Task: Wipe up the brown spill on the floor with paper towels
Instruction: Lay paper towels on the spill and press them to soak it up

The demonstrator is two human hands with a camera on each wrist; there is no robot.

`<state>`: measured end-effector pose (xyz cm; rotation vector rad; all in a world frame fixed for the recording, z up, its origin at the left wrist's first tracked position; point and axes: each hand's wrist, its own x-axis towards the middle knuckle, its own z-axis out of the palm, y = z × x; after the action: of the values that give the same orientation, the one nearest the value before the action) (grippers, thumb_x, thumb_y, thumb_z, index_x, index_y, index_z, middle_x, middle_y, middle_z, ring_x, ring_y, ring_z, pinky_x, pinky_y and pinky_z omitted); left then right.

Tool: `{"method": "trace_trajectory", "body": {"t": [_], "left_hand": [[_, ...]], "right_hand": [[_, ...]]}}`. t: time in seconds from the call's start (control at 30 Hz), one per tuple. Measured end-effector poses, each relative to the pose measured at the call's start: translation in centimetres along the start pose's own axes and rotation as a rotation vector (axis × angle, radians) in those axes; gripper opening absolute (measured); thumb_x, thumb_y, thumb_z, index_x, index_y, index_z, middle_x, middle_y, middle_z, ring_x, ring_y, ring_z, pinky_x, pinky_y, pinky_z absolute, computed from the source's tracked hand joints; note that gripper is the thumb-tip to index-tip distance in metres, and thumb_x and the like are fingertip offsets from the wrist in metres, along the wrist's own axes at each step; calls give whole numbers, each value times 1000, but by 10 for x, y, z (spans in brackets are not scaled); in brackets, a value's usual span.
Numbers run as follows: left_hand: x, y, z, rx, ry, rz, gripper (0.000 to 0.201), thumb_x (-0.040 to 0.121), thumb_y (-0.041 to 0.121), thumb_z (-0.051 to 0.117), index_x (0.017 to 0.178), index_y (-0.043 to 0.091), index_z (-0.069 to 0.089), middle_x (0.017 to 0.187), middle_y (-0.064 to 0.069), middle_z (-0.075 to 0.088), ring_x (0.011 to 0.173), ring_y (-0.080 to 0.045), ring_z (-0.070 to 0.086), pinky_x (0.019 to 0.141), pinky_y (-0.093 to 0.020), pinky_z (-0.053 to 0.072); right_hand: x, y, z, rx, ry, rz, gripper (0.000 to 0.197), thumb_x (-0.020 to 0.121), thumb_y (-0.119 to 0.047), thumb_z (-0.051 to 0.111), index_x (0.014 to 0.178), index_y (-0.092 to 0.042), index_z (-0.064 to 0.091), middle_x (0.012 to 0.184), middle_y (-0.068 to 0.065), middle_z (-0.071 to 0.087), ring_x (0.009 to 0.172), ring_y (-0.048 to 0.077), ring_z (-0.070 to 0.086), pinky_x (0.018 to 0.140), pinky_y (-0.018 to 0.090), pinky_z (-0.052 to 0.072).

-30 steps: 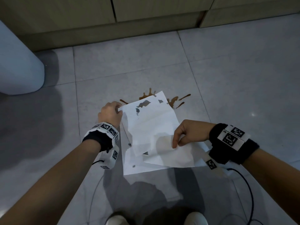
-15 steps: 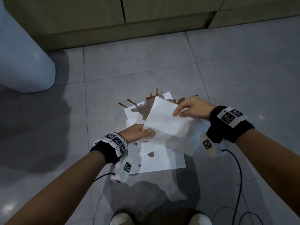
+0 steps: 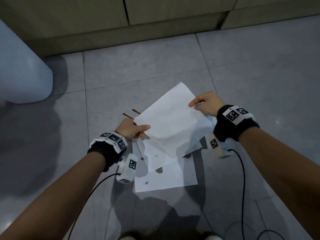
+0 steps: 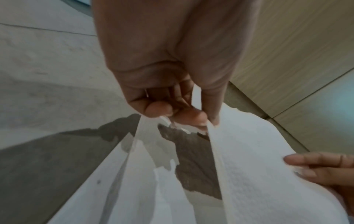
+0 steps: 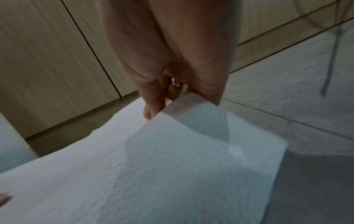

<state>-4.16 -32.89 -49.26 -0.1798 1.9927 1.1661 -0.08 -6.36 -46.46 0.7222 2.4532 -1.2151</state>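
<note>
The left hand (image 3: 132, 129) pinches the near-left corner of a clean towel (image 3: 170, 122), thumb on top and fingers curled beneath; the right hand (image 3: 206, 104) pinches the far-right edge the same way, so the sheet hangs stretched between them above the floor (image 3: 259, 84). Below it more towels (image 3: 173, 175) lie flat on the tiles, spotted brown where liquid has soaked through. Of the spill (image 3: 129, 116) only two thin streaks show past the left hand (the rest is hidden under paper).

The sheet looks very light, limp and embossed, and it sags in the middle. Dry, it should hold at the corners well enough. Wet, it will likely go weak and tear: the left wrist view shows a soaked towel (image 4: 172, 166) with ragged edges. So corner pinches suit only laying the sheet down. For wiping, a flat palm on the middle, or a bunched wad, seems safer than pulling an edge.
</note>
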Motion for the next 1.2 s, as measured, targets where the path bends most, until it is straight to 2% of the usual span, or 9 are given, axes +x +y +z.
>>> {"method": "trace_trajectory", "body": {"t": [0.13, 0.23, 0.3, 0.43, 0.57, 0.7, 0.83, 0.97, 1.2], "left_hand": [[24, 5, -6, 62, 141, 40, 24, 81, 14, 70, 62, 13, 55, 32, 11, 53, 30, 2, 49, 34, -10, 37], [38, 5, -5, 92, 217, 49, 16, 80, 11, 70, 70, 11, 57, 46, 7, 63, 45, -5, 60, 48, -18, 48], [42, 7, -1, 66, 290, 73, 10, 80, 7, 66, 87, 12, 61, 71, -5, 67, 68, -21, 65, 62, -26, 51], [39, 12, 15, 92, 392, 205, 37, 82, 3, 57, 118, 11, 53, 96, 1, 58, 91, -24, 57, 75, -29, 52], [32, 3, 32, 478, 276, 446, 53, 79, 10, 64, 130, 13, 50, 135, -11, 44, 119, -31, 48, 104, -38, 38], [24, 0, 54, 953, 12, 575, 66, 90, 37, 54, 147, 22, 24, 157, -2, 15, 145, -27, 10, 117, -40, 9], [25, 0, 73, 1207, -100, 486, 68, 97, 47, 31, 150, 21, -3, 159, -2, -13, 145, -25, -15, 116, -41, -8], [31, 1, 82, 1353, -123, 460, 70, 97, 51, 18, 149, 15, -13, 156, -5, -22, 144, -24, -20, 116, -41, -12], [34, -6, 84, 1438, -197, 384, 71, 96, 53, 16, 147, 16, -19, 155, -2, -27, 144, -20, -20, 116, -41, -12]], "right_hand": [[9, 5, 14, 50, 17, 41, 25, 84, -2, 60, 107, -8, 69, 116, 11, 65, 98, 18, 58, 88, 21, 44], [11, 7, 22, -65, -31, 45, 39, 82, -6, 64, 121, -10, 61, 134, 7, 54, 125, 22, 49, 107, 26, 36], [8, 9, 27, -137, -35, 42, 48, 83, -3, 63, 130, -9, 53, 141, 8, 46, 130, 23, 43, 108, 25, 31], [3, 14, 37, -233, -21, 61, 60, 86, 2, 53, 142, -9, 34, 148, 13, 30, 135, 27, 33, 109, 27, 27], [-3, 21, 46, -250, 9, 88, 63, 85, 8, 43, 144, -6, 26, 148, 13, 23, 135, 27, 29, 109, 25, 25], [-8, 28, 54, -255, 93, 127, 63, 86, 4, 46, 144, -11, 26, 151, 15, 18, 134, 31, 25, 110, 29, 24], [-19, 26, 63, -493, 189, 56, 78, 86, -32, 60, 148, -19, 14, 156, 17, -3, 142, 38, 3, 114, 46, 17], [-19, 26, 78, -650, -5, -140, 84, 86, -62, 27, 149, -14, -1, 155, 18, -15, 144, 37, -11, 115, 50, 6], [-9, 31, 98, -695, -256, -57, 69, 96, -52, 19, 146, -21, -17, 154, 6, -28, 143, 23, -22, 116, 46, -9]]}}
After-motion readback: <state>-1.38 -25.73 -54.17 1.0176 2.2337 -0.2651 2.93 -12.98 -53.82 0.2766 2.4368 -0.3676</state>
